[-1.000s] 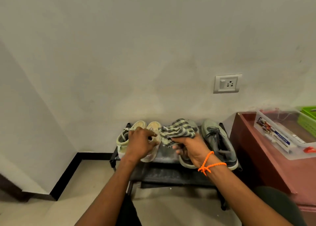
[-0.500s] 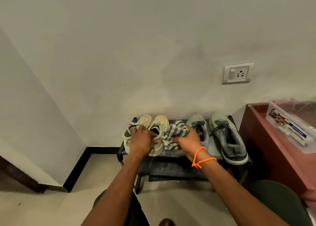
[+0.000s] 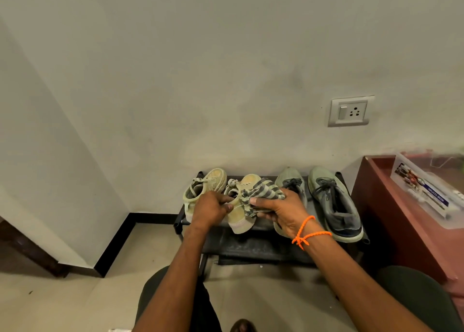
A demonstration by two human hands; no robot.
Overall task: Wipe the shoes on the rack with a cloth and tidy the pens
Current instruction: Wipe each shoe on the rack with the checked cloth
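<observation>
The left hand [image 3: 212, 207] holds the tan shoe [image 3: 242, 211] steady by its side; the right hand [image 3: 281, 209] bunches the soft, limp striped cloth [image 3: 261, 193] against it

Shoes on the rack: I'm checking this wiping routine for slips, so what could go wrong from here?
The beige shoe gripped by the left hand overhangs the rack front and could tip off. The striped cloth in the right hand might snag its laces.
</observation>
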